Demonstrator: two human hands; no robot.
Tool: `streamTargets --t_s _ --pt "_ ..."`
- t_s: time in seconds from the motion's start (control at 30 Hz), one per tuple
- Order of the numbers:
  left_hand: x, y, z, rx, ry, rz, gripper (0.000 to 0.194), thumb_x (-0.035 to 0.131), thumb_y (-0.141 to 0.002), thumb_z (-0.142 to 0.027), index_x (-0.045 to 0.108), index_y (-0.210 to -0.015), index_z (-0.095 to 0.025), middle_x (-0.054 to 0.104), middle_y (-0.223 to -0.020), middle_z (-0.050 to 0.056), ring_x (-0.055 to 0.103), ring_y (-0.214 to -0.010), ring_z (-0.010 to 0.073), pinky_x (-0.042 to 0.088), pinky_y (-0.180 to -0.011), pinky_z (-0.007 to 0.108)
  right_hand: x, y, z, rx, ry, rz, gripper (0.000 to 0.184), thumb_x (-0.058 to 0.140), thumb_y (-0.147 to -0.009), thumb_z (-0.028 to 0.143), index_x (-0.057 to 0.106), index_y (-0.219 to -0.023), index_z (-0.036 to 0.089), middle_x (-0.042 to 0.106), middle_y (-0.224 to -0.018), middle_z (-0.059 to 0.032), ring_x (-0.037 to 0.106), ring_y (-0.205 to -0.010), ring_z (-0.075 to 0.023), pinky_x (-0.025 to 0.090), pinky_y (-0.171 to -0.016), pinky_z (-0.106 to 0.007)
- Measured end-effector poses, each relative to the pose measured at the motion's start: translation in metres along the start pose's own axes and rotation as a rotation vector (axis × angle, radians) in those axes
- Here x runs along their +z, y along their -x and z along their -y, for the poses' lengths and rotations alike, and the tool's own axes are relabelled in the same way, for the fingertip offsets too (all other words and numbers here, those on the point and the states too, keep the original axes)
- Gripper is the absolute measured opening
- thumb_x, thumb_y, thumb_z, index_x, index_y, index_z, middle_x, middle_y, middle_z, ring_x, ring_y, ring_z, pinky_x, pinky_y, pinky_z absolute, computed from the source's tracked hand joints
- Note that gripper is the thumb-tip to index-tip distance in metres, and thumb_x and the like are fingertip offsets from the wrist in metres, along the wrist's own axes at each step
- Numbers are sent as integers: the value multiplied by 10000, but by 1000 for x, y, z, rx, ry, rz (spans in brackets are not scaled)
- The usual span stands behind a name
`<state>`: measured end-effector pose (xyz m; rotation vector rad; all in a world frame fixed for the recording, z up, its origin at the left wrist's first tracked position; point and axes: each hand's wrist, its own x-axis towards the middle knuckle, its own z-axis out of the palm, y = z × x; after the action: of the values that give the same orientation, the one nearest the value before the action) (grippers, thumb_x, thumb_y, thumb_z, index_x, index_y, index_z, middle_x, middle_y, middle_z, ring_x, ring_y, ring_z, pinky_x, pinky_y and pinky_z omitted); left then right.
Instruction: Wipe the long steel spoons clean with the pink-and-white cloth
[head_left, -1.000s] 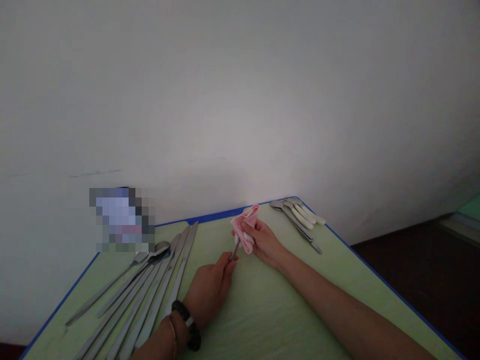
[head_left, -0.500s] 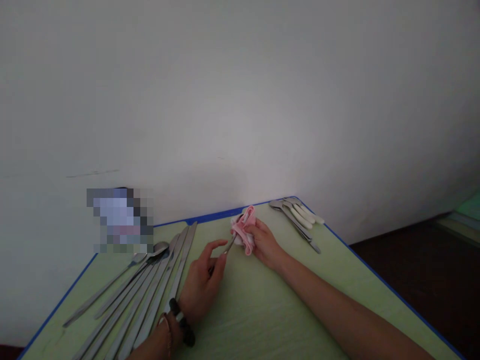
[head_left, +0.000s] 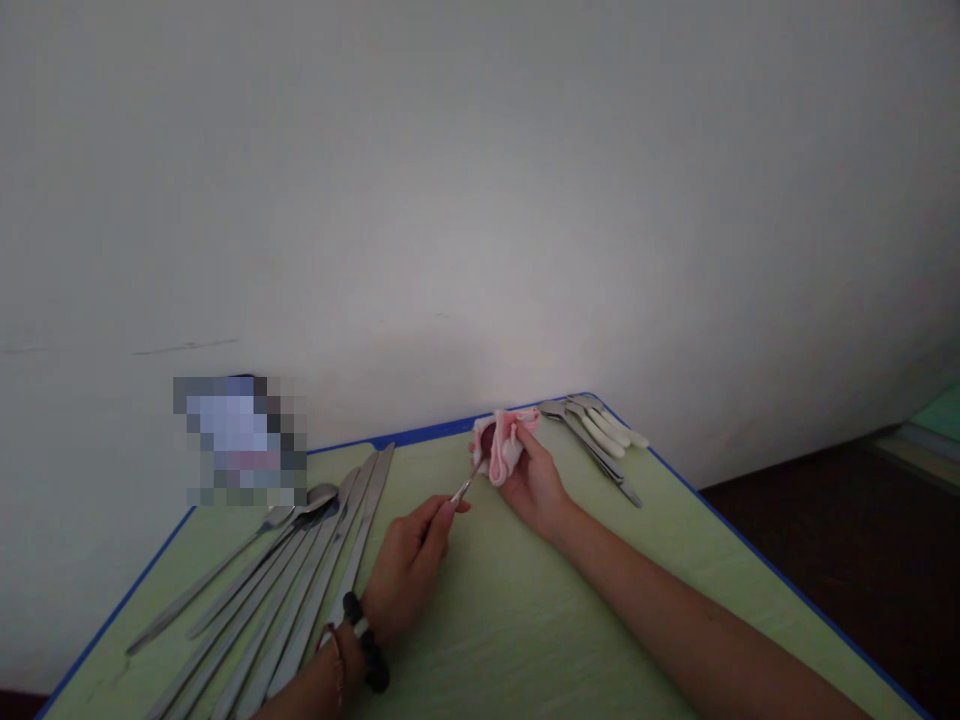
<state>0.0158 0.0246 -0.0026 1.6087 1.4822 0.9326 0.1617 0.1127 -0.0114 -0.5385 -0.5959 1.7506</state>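
My left hand [head_left: 420, 545], with a dark beaded bracelet at the wrist, is closed round the handle of a metal spoon [head_left: 466, 487]. The spoon's bowl points away from me and rests against a crumpled pink and white cloth [head_left: 504, 462], which partly hides it. My right hand [head_left: 536, 490] grips that cloth from the right, its thumb on the near side and the bowl cupped in the folds. Both hands are above the middle of the green table. Left of my left hand lies a fan of metal knives and spoons [head_left: 315, 560].
Spoons [head_left: 592, 445] and several white-handled pieces of cutlery [head_left: 604, 430] lie at the table's far right corner. A blurred-out object [head_left: 236, 435] stands at the far left. The green table [head_left: 525, 640] has a blue edge and meets a pale wall [head_left: 480, 250] behind.
The cloth has been opened round the spoon's bowl and shifted slightly right. My left index finger, stretched out before, has closed down onto the handle.
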Motion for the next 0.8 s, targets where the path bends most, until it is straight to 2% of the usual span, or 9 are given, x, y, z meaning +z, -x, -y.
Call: streamTargets --t_s 0.07,0.27,0.43,0.6,0.8 --pt "0 1 0 7 17 -5 504 315 -880 -491 579 -1048 -96 256 -503 -84 278 -442 99 195 -428 206 -2 -1 3 13 -17 4 251 540 -747 438 593 -831 207 668 -789 -26 615 -755 -178 480 -644 -300" --pt "0 2 -1 29 -91 -4 485 296 -894 -465 594 -1034 -109 262 -486 -80 295 -440 106 207 -433 208 2 2 9 79 73 76 459 468 -723 637 592 -779 199 654 -705 -45 611 -691 -190 464 -583 -299" --pt "0 2 -3 81 -177 7 447 291 -902 -431 597 -1021 -128 399 -514 -49 396 -472 125 257 -457 215 5 4 3 82 77 97 320 603 -706 509 587 -727 190 647 -680 -14 599 -653 -156 457 -606 -273" --pt "0 3 -3 110 -250 56 407 260 -915 -385 575 -1031 -154 419 -506 -46 443 -475 143 286 -479 223 3 5 -3 67 235 75 295 712 -647 407 603 -748 151 645 -668 -12 585 -616 -109 444 -614 -229" --pt "1 6 -1 140 -351 113 357 253 -920 -323 552 -1052 -180 482 -544 -26 500 -505 152 315 -512 225 2 7 -1 79 290 78 278 750 -604 335 612 -746 140 655 -665 -21 583 -584 -109 443 -563 -221"
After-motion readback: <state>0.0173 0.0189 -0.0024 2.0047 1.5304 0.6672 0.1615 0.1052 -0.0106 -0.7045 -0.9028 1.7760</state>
